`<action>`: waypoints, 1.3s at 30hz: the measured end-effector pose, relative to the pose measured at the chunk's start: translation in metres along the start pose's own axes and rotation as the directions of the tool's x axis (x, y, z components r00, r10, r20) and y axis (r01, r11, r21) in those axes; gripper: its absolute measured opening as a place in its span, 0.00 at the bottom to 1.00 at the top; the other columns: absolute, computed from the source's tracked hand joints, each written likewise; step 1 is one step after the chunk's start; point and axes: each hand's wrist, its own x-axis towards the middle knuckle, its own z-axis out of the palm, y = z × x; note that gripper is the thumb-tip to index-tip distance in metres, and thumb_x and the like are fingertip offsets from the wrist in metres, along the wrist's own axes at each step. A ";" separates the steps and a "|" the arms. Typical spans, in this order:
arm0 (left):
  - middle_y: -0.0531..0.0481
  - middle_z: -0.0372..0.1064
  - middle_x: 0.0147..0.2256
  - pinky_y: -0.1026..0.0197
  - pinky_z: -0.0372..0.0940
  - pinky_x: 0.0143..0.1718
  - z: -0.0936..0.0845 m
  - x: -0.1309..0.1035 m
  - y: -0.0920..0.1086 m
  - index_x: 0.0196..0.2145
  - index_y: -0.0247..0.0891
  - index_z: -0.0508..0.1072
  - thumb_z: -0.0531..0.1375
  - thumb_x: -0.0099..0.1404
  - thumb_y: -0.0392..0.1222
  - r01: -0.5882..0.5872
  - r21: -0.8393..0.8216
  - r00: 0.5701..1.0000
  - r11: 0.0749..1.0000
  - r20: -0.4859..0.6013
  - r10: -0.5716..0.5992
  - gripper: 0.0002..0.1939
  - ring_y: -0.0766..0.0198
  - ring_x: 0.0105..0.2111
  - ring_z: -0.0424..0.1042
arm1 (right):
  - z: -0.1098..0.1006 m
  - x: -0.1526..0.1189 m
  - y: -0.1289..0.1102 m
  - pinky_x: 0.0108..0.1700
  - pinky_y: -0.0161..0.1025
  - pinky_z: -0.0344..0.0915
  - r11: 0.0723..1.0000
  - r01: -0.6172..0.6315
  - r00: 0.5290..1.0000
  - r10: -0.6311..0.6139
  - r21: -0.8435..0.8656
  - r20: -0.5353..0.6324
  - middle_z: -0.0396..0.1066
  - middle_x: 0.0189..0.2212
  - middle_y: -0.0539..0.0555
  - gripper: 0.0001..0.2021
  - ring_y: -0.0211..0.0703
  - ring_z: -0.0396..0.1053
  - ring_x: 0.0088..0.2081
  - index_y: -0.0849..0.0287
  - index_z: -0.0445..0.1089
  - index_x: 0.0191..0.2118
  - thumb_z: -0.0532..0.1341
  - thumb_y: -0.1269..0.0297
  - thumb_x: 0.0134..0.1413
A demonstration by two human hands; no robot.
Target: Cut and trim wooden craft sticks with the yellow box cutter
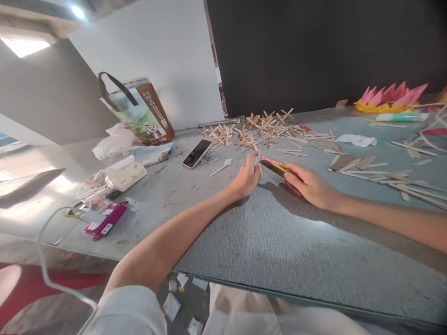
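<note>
Printed bag (148,114), contents hidden, beyond left hand (247,177)

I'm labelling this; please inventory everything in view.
Table: one, grey, centre
Sticks: many, pale, rear and right
Phone: one, black, left of centre
Printed bag: one, brown-green, rear left
Plastic bag: one, white, beside it
Packet: one, magenta, left
Petalled decoration: one, pink-yellow, far right
Tube: one, green-white, before it
Paper scraps: several, white, floor
Cable: one, white, lower left
Panels: two, white and black, rear
Cutter: one, black-yellow, right hand
Left hand: one, bare, centre
Right hand: one, bare, centre
</note>
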 end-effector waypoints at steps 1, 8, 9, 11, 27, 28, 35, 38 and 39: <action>0.62 0.60 0.23 0.61 0.57 0.34 0.000 0.000 -0.001 0.69 0.35 0.52 0.48 0.78 0.41 -0.007 0.002 1.000 1.000 0.001 0.007 0.25 0.66 0.23 0.60 | 0.000 0.000 0.000 0.30 0.41 0.62 1.000 -0.003 1.000 0.003 0.003 0.000 0.73 0.26 0.50 0.27 0.46 0.69 0.26 0.54 0.69 0.67 0.50 0.44 0.77; 0.63 0.58 0.22 0.62 0.53 0.32 0.000 0.001 -0.004 0.68 0.35 0.52 0.48 0.78 0.42 -0.040 0.024 0.999 0.999 -0.004 0.040 0.24 0.67 0.22 0.58 | -0.001 -0.001 0.002 0.29 0.40 0.62 0.999 -0.003 1.000 0.002 0.035 0.009 0.73 0.26 0.49 0.26 0.44 0.69 0.26 0.53 0.68 0.67 0.52 0.45 0.77; 0.63 0.58 0.22 0.62 0.53 0.32 0.000 0.000 -0.004 0.68 0.36 0.52 0.48 0.78 0.42 -0.039 0.026 0.999 0.999 -0.004 0.039 0.24 0.67 0.22 0.59 | 0.000 -0.001 0.002 0.29 0.39 0.62 0.999 -0.004 1.000 0.003 0.044 0.009 0.74 0.27 0.49 0.25 0.44 0.69 0.26 0.53 0.69 0.67 0.52 0.44 0.77; 0.63 0.59 0.22 0.62 0.53 0.32 0.000 0.000 -0.003 0.68 0.36 0.53 0.48 0.78 0.42 -0.038 0.024 0.999 0.999 0.001 0.038 0.23 0.67 0.22 0.59 | 0.000 -0.001 0.003 0.29 0.39 0.62 0.998 -0.007 1.000 0.007 0.060 0.006 0.74 0.28 0.49 0.25 0.44 0.69 0.26 0.52 0.69 0.67 0.52 0.44 0.76; 0.60 0.62 0.24 0.60 0.56 0.33 -0.004 -0.002 0.005 0.69 0.33 0.53 0.48 0.78 0.42 -0.021 0.109 1.000 0.994 0.023 0.018 0.26 0.63 0.24 0.64 | 0.000 -0.001 -0.003 0.28 0.40 0.63 0.999 -0.028 1.000 0.028 0.046 -0.003 0.75 0.28 0.51 0.26 0.46 0.71 0.28 0.53 0.68 0.67 0.52 0.44 0.76; 0.60 0.62 0.24 0.60 0.57 0.33 -0.004 -0.002 0.006 0.69 0.33 0.53 0.48 0.78 0.42 -0.022 0.104 1.000 0.994 0.025 0.020 0.25 0.63 0.24 0.64 | -0.001 -0.001 -0.004 0.29 0.40 0.64 0.999 -0.031 1.000 0.031 0.045 0.000 0.75 0.28 0.50 0.26 0.46 0.71 0.28 0.53 0.68 0.68 0.52 0.44 0.76; 0.60 0.61 0.23 0.61 0.56 0.32 -0.003 -0.003 0.008 0.69 0.32 0.53 0.48 0.78 0.41 -0.037 0.099 0.999 0.994 0.020 0.035 0.25 0.64 0.23 0.62 | -0.003 -0.002 -0.006 0.33 0.43 0.68 1.000 0.026 1.000 -0.026 0.012 -0.002 0.75 0.30 0.51 0.26 0.48 0.73 0.30 0.48 0.63 0.73 0.51 0.48 0.77; 0.59 0.61 0.24 0.60 0.59 0.34 -0.004 -0.003 0.009 0.69 0.32 0.53 0.48 0.78 0.42 -0.042 0.119 0.999 0.992 0.030 0.039 0.26 0.62 0.24 0.63 | -0.002 -0.001 -0.005 0.41 0.48 0.74 0.995 0.095 0.995 -0.095 -0.026 0.004 0.78 0.35 0.55 0.26 0.51 0.77 0.36 0.47 0.64 0.74 0.48 0.49 0.78; 0.58 0.61 0.24 0.59 0.60 0.36 -0.004 -0.004 0.010 0.69 0.32 0.54 0.48 0.78 0.42 -0.043 0.136 0.999 0.990 0.030 0.039 0.26 0.61 0.25 0.64 | -0.002 -0.001 -0.004 0.45 0.50 0.74 0.992 0.120 0.993 -0.120 -0.038 0.004 0.80 0.39 0.56 0.26 0.52 0.79 0.40 0.46 0.65 0.74 0.48 0.50 0.78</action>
